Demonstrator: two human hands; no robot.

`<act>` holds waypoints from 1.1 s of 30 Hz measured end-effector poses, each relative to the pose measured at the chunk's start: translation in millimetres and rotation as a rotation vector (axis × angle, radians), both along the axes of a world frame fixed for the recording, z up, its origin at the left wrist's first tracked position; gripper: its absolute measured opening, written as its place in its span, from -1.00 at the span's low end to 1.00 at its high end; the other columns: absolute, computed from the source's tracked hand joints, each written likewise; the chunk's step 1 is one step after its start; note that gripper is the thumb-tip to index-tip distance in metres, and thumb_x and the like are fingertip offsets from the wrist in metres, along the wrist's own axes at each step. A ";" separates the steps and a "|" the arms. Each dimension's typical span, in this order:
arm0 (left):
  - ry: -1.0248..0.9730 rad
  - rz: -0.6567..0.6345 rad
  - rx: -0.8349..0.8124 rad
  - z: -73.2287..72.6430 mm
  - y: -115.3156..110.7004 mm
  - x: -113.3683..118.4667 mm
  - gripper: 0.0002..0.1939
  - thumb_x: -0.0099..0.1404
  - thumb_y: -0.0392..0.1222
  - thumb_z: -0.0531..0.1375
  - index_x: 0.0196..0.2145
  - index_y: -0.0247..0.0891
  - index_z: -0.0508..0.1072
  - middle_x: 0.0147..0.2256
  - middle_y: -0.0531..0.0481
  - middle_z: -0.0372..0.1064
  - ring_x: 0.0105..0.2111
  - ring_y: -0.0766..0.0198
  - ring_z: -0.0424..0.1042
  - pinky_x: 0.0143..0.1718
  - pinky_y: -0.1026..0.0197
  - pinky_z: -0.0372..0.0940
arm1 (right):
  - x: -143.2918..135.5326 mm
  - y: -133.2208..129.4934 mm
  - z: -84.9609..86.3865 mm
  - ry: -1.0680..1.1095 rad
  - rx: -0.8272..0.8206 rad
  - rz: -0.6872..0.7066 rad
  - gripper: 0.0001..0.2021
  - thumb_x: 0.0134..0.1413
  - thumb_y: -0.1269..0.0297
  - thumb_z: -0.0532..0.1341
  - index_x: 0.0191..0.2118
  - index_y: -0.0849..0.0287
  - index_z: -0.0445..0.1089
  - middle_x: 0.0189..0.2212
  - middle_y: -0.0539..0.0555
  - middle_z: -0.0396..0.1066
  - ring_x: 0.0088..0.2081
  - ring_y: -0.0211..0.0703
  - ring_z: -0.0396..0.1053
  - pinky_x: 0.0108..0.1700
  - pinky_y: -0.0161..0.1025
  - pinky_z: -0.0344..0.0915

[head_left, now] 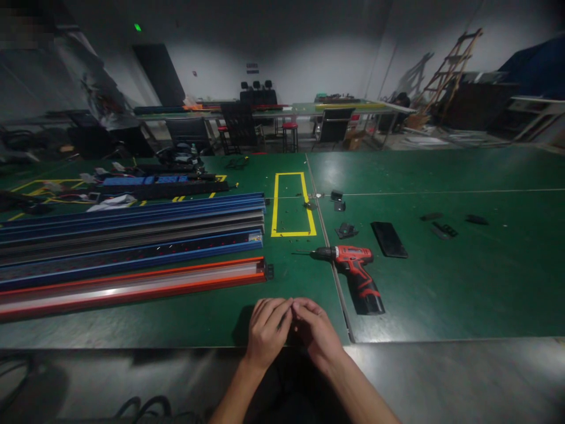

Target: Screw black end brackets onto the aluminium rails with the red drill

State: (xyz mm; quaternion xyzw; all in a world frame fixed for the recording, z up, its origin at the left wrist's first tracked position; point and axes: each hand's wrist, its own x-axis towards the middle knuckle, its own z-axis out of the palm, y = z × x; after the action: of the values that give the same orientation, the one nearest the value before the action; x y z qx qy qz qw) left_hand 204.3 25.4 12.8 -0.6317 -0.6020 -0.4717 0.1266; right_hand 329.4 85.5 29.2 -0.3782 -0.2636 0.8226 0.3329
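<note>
Assembly workshop; green worktop (450, 288) with yellow marked rectangle (293, 234) near centre; cordless drill (353, 255) at four o'clock; long blue and red profiles (132, 250) at nine; second worktop (300, 110) behind chairs (241, 126) at twelve; ladder-like wooden frame (455, 59) at two

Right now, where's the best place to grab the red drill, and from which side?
Probably best to take the drill by its handle, coming from the near right. It lies flat on its side, with the handle slanting back toward you. The thin bit points left, so that side looks the one to avoid.
</note>
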 end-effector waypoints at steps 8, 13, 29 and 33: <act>-0.037 0.013 -0.010 3.1 -4.6 -0.7 -0.80 0.44 -0.37 0.22 -0.08 -0.12 0.56 -0.28 -0.05 0.60 -0.29 0.15 0.58 -0.20 0.04 0.48 | 3.1 3.0 4.3 -0.154 0.242 0.021 -0.64 -0.16 -0.04 0.56 -0.37 0.12 0.58 -0.41 0.01 0.50 -0.35 -0.16 0.36 -0.25 -0.23 0.25; -0.057 0.039 -0.054 -4.7 -9.4 -4.6 -0.86 0.47 -0.31 0.17 -0.16 -0.13 0.53 -0.31 -0.05 0.55 -0.30 0.16 0.58 -0.20 0.10 0.48 | 44.2 45.5 9.8 -0.647 0.772 -0.129 -0.67 0.09 -0.07 0.35 -0.27 0.11 0.50 -0.32 0.12 0.52 -0.34 -0.04 0.39 -0.22 -0.10 0.30; -0.173 0.027 -0.194 -24.7 -0.6 -1.8 -0.88 0.52 -0.22 0.14 -0.14 -0.20 0.49 -0.29 0.00 0.51 -0.35 0.32 0.54 -0.27 0.33 0.43 | 136.8 119.9 -16.8 -1.616 0.937 0.216 -0.56 0.15 -0.08 0.20 -0.06 0.19 0.34 -0.16 0.30 0.48 -0.16 0.14 0.49 -0.19 -0.10 0.31; -0.214 0.047 -0.256 -24.5 8.1 -1.3 -0.87 0.51 -0.19 0.12 -0.16 -0.18 0.48 -0.32 0.04 0.47 -0.44 0.34 0.47 -0.34 0.33 0.39 | 144.0 115.6 -11.8 -1.595 0.899 0.259 -0.62 0.14 -0.08 0.18 -0.13 0.14 0.31 -0.24 0.24 0.48 -0.22 0.10 0.50 -0.22 -0.12 0.30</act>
State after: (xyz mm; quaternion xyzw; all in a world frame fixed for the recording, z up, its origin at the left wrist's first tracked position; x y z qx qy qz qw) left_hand 203.1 33.5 -11.7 -0.5746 -0.6818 -0.4527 -0.0089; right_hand 473.4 201.0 17.4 -0.6355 -0.7495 0.1700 0.0737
